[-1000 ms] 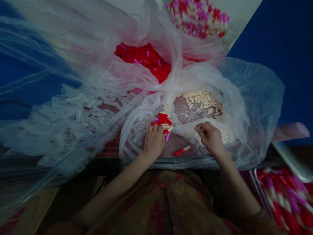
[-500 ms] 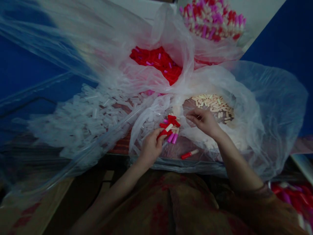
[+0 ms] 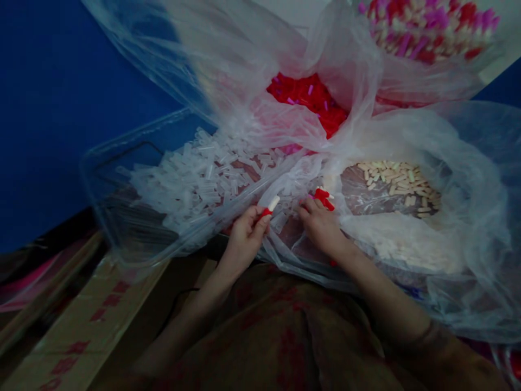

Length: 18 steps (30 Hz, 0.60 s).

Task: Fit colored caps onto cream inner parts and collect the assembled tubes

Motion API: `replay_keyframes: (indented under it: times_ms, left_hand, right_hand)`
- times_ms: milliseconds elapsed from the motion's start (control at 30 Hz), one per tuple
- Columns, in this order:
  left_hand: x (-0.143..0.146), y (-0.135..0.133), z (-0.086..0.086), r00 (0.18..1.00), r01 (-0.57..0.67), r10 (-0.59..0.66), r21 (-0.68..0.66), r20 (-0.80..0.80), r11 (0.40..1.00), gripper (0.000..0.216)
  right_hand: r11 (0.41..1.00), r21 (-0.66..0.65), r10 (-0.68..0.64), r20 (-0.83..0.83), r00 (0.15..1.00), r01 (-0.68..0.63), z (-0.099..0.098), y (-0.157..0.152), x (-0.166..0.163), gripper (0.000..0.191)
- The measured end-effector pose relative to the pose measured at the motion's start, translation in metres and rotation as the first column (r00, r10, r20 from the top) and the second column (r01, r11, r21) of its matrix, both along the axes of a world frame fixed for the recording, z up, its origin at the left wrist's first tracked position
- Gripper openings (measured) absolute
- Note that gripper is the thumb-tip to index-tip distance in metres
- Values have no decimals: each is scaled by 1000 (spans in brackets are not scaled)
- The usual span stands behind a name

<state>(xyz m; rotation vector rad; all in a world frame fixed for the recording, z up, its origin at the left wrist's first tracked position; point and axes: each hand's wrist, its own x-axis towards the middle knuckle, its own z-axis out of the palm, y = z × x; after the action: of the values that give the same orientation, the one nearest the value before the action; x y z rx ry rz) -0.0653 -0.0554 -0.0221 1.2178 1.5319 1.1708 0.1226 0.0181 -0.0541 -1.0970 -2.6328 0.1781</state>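
Observation:
My left hand (image 3: 249, 228) is closed, with thumb and fingers pinching a small red piece with a cream tip (image 3: 272, 206). The cream end points up and to the right. To its right, my right hand (image 3: 321, 225) bends down over the sheet at the edge of a small heap of red pieces (image 3: 324, 199). Its fingers are curled together, and their tips are partly hidden, so what they hold does not show. Between and beyond both hands lie clear tubes (image 3: 285, 217) on the plastic.
A large heap of clear tubes (image 3: 191, 179) fills the left side. Cream sticks (image 3: 399, 182) lie in an open plastic bag (image 3: 480, 217) on the right. Behind are red pieces (image 3: 309, 100) in another bag and a mixed pink, red and cream pile (image 3: 431, 27). A cardboard box (image 3: 81, 336) stands lower left.
My right hand has moved left from beside the cream sticks to the red heap. My left hand has drawn away from the heap with its red piece. The view has shifted left.

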Motion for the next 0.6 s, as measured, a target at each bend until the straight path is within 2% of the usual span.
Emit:
replay_keyframes:
  times_ms: [67, 133, 400, 467, 600]
  left_hand:
    - [0, -2, -9, 999, 12, -12, -9, -43, 1000, 18]
    - [-1, -5, -17, 995, 22, -23, -14, -98, 1000, 20]
    - [-3, -4, -34, 968, 17, -19, -11, -250, 1000, 27]
    - [-3, -4, -34, 965, 11, -13, -9, -261, 1000, 26]
    - [-2, -5, -33, 963, 24, -26, -11, -269, 1000, 25]
  right_hand:
    - [994, 104, 3, 111, 994, -15, -2, 1, -10, 22]
    - [987, 149, 27, 166, 986, -52, -1, 5, -15, 23]
    - [967, 147, 165, 261, 951, -209, 4, 19, -16, 24]
    - [970, 148, 164, 187, 969, -193, -1, 19, -13, 23]
    - [992, 92, 98, -135, 986, -86, -8, 12, -1, 23]
